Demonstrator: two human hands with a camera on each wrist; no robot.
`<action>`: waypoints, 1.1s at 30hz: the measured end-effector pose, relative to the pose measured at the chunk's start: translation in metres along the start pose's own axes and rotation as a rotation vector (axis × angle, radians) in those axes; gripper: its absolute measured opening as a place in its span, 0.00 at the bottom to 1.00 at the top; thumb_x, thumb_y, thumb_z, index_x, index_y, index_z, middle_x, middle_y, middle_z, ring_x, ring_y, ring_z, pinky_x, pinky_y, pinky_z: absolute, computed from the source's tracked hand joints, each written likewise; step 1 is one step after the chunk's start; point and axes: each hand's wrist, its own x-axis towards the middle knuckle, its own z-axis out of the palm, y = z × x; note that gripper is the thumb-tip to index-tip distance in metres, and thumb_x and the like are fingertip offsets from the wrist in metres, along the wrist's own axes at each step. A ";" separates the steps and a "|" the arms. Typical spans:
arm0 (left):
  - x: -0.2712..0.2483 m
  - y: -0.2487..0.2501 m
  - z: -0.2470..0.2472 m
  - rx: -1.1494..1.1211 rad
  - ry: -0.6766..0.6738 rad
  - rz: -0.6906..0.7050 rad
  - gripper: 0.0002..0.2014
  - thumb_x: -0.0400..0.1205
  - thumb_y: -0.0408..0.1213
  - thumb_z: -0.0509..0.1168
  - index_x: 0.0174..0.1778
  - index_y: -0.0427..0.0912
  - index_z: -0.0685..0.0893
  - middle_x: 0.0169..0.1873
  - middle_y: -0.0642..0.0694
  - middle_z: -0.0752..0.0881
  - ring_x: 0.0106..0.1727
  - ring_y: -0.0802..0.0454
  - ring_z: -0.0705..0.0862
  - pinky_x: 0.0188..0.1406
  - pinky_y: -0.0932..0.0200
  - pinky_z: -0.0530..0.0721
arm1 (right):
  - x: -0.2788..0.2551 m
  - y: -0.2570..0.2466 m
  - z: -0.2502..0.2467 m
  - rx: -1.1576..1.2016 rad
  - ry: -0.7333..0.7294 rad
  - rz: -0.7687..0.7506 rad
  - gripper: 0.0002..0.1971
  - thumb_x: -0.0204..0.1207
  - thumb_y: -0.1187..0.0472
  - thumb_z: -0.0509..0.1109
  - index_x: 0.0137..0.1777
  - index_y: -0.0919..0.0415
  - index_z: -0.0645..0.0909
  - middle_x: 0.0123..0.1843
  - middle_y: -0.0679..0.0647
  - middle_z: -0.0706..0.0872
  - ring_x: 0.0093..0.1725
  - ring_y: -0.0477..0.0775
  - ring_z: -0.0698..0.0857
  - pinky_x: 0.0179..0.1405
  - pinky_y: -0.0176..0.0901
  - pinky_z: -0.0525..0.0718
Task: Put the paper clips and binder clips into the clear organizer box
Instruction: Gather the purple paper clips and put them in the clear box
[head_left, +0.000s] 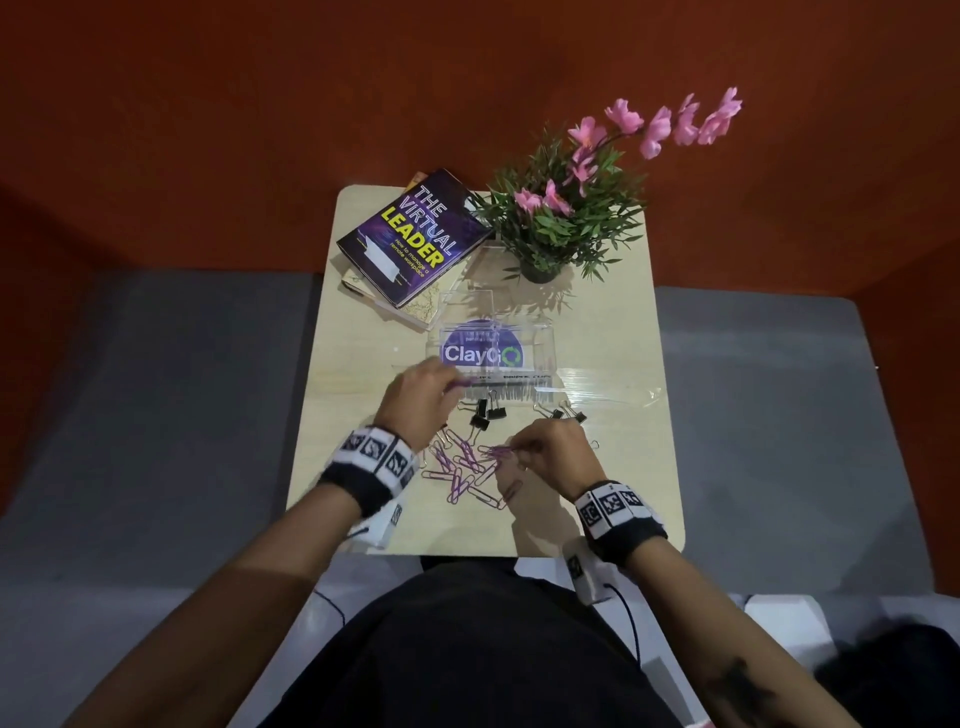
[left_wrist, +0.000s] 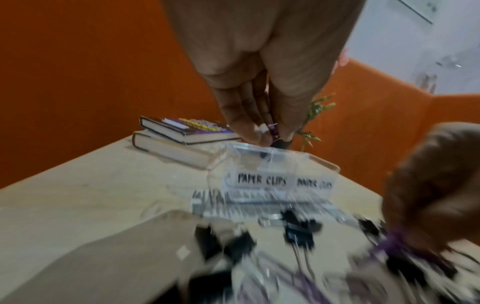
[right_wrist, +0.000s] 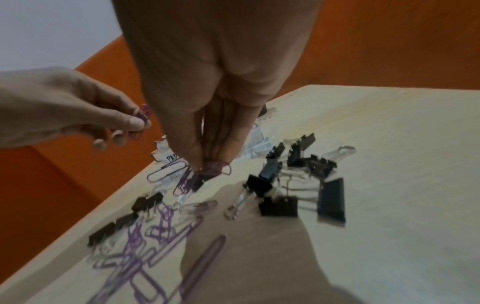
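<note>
Left wrist view shows the left hand with its fingers pinched on a few purple paper clips, held just over the near-left part of the clear box, above the cell marked PAPER CLIPS. In the right wrist view the right hand has its fingers closed on another small bunch of purple clips, low over the pile on the tabletop.

By my reading the job is early to middling. What already lies in the box cannot be told through the glare. Most of the paper clips are still scattered near the person, and the black binder clips lie untouched between pile and box, with more to the right.

Farther off, two stacked books sit far left, touching or just beside the box, and a potted plant stands far right. The binder clips lie across the path from pile to box; a low hand could knock them.
</note>
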 end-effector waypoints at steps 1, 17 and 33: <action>0.014 0.002 -0.004 0.004 0.031 -0.021 0.04 0.79 0.33 0.69 0.47 0.40 0.88 0.43 0.45 0.86 0.41 0.49 0.83 0.44 0.55 0.85 | 0.001 -0.003 -0.005 0.024 -0.014 0.003 0.08 0.64 0.72 0.78 0.39 0.60 0.92 0.33 0.55 0.92 0.31 0.47 0.87 0.40 0.38 0.88; 0.006 -0.044 0.008 -0.075 0.115 -0.298 0.07 0.77 0.28 0.68 0.45 0.42 0.90 0.45 0.40 0.90 0.44 0.43 0.86 0.47 0.54 0.85 | 0.114 -0.058 -0.021 -0.077 0.152 0.060 0.10 0.64 0.71 0.74 0.38 0.56 0.91 0.38 0.58 0.93 0.41 0.60 0.89 0.45 0.53 0.90; -0.076 -0.081 0.033 0.306 -0.049 -0.060 0.12 0.70 0.23 0.73 0.48 0.38 0.87 0.40 0.39 0.84 0.40 0.38 0.82 0.30 0.46 0.84 | 0.010 -0.026 0.057 -0.337 -0.245 -0.264 0.19 0.69 0.65 0.76 0.60 0.62 0.82 0.57 0.60 0.80 0.56 0.61 0.79 0.37 0.54 0.88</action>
